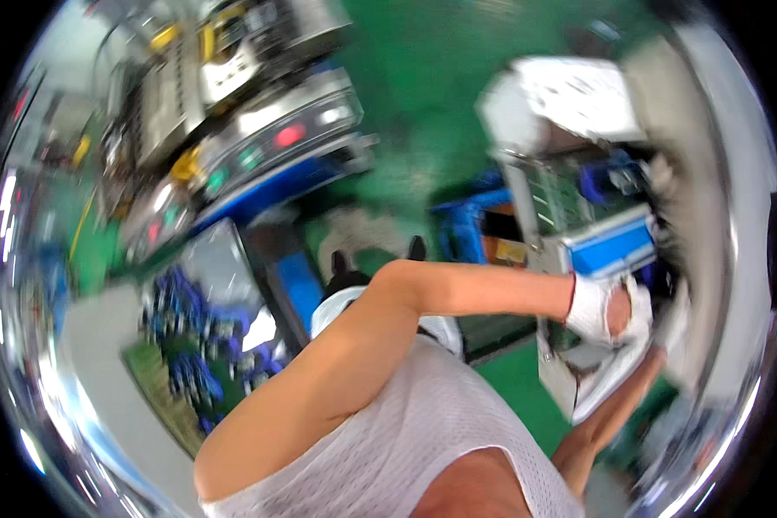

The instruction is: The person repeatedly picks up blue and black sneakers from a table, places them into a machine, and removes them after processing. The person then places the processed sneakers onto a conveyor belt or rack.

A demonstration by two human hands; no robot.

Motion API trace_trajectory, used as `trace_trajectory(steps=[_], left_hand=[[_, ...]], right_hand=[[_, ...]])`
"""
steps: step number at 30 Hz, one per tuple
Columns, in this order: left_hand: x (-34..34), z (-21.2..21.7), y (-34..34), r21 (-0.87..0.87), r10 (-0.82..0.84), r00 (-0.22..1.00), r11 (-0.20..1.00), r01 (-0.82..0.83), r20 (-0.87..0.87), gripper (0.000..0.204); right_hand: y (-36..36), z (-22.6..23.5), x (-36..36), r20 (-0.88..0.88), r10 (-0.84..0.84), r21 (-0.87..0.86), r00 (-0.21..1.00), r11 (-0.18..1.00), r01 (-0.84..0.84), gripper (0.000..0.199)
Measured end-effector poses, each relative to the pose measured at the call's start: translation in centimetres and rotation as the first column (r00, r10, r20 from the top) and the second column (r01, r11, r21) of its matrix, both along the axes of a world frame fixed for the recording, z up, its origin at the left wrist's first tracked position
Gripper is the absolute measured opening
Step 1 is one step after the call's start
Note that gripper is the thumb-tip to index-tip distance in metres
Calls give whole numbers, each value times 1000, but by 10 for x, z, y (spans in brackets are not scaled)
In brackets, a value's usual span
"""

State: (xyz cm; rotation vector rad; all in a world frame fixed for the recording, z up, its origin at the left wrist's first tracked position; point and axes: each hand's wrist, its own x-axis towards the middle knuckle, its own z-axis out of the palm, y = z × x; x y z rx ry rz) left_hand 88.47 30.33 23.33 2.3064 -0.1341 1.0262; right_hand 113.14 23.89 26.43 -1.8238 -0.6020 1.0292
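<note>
White shirt [397, 423] foremost, left arm [492, 290] bends rightward, grip of gloved left hand [609, 312] unclear.

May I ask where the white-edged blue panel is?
In the head view, the panel is right of centre, pictured just above the gloved left hand.

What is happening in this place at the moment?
Someone's gloved left hand is at a white stand with a blue panel, over to the right; blur hides whether it grips anything. The right forearm extends toward the same stand, but its hand is unclear. Blue parts lie to the left, near a machine with red and green buttons.
</note>
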Motion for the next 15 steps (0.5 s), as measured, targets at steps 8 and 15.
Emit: trace_trajectory(steps=[8,15], left_hand=[[-383,-103,-29,-352,651,751,681,-642,-111,21],[-719,-186,-265,-249,758,-316,-526,-813,-571,24]], right_hand=[[85,38,-330,675,258,276,692,781,-560,43],[89,-113,-634,1,987,89,158,157,-983,45]])
